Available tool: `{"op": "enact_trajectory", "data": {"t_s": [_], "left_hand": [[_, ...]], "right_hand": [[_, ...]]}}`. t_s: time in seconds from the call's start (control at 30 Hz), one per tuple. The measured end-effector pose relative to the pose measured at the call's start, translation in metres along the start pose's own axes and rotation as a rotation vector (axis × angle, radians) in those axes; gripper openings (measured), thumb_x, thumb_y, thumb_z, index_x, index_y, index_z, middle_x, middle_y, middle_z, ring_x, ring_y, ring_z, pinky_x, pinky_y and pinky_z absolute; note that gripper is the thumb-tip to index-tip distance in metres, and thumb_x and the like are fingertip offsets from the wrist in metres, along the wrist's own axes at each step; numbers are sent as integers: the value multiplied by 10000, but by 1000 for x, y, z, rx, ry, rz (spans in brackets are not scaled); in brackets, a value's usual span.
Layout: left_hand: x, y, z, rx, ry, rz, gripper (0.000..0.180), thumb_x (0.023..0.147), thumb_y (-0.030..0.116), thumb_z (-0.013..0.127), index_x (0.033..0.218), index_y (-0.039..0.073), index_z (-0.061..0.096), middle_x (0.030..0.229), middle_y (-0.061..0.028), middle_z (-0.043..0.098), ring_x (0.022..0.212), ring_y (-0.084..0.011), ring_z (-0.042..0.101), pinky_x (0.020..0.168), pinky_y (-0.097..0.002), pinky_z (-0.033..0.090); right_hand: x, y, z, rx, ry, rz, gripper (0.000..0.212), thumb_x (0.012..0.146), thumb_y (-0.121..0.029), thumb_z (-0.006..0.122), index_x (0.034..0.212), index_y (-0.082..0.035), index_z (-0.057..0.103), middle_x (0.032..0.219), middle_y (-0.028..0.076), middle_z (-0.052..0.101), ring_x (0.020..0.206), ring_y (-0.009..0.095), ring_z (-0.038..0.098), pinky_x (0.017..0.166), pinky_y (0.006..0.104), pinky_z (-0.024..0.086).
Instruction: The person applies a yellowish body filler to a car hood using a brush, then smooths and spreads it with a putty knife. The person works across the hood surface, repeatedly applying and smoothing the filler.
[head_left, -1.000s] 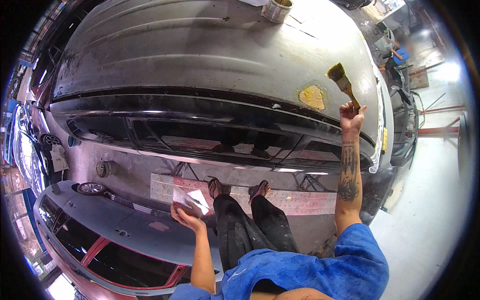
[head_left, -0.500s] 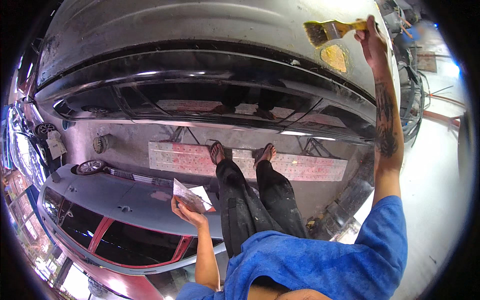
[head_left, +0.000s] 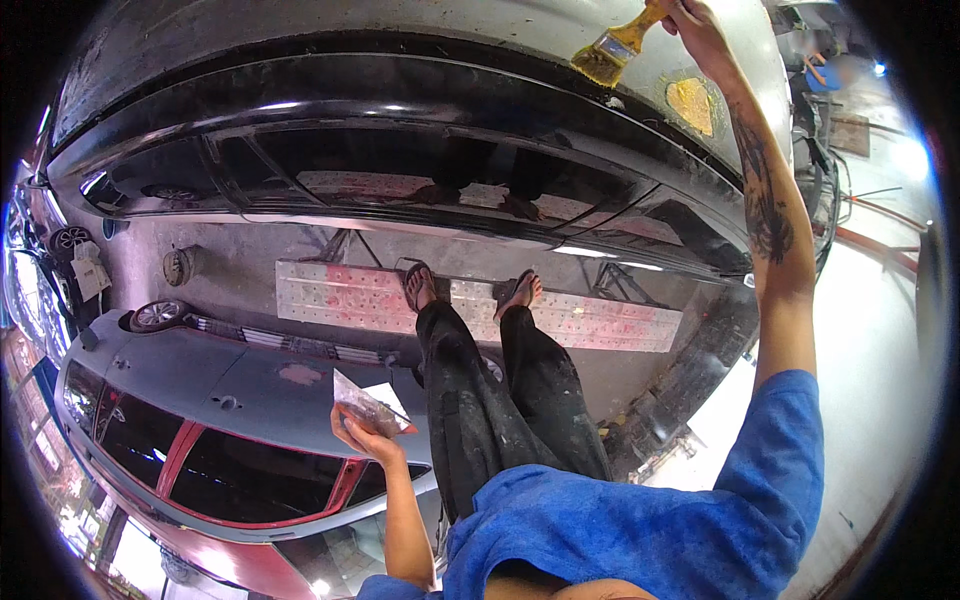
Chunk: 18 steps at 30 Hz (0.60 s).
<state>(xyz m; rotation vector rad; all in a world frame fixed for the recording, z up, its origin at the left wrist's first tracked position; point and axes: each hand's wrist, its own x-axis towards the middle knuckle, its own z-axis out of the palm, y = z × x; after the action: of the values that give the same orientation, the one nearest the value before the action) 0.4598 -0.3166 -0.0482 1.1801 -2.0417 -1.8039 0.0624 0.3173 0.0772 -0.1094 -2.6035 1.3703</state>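
In my right hand (head_left: 693,28), closed around the handle, is a flat paintbrush (head_left: 618,48) with bristles smeared yellow. The bristles point down-left, close to the near edge of a grey vehicle roof (head_left: 480,22); I cannot tell whether they touch it. Right of the brush on that roof lies a tan patch (head_left: 690,105) ringed with wet yellow. My left hand (head_left: 365,438) is low on the left, gripping a few thin flat pieces (head_left: 368,402), one grey and stained, one white. Their exact kind is unclear.
I stand on a perforated, red-stained metal plank (head_left: 345,288) beside the vehicle's glossy black side (head_left: 420,105). Behind me is a grey car (head_left: 180,375) with red window frames. A dark cylindrical object (head_left: 180,266) sits on the floor. At far right is another person in blue (head_left: 825,75).
The brush has moved left, away from the patch and toward the roof's near edge, and its bristles now tilt lower. My left hand still holds the flat pieces. The whole view has shifted slightly.
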Motion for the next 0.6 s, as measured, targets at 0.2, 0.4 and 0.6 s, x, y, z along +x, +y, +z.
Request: {"op": "enact_trajectory", "data": {"t_s": [0.2,0.4,0.6], "left_hand": [[-1,0,-6,-26,-20,-46,436,975,390,409,1304,103,414,1331,-89,404,1240,-267,415,1028,-441,371],[1,0,-4,31,-24,-31,445,970,404,413,1296,101,423,1335,-92,399,1237,-271,415,1019,-438,373],[2,2,-2,34,-17,-4,431,975,379,408,1290,86,425,1327,-93,402,1230,-261,420,1031,-436,357]], "right_hand": [[18,-18,-6,-197,-65,-118,366,993,-385,486,878,-53,589,696,-20,525,589,72,429,526,251,357],[27,-1,12,-183,-238,-66,282,976,-296,543,895,-29,578,802,22,581,781,119,542,714,290,476],[28,4,-15,-37,-68,-106,297,987,-319,530,866,-53,584,779,-1,573,692,82,497,600,256,419]]}}
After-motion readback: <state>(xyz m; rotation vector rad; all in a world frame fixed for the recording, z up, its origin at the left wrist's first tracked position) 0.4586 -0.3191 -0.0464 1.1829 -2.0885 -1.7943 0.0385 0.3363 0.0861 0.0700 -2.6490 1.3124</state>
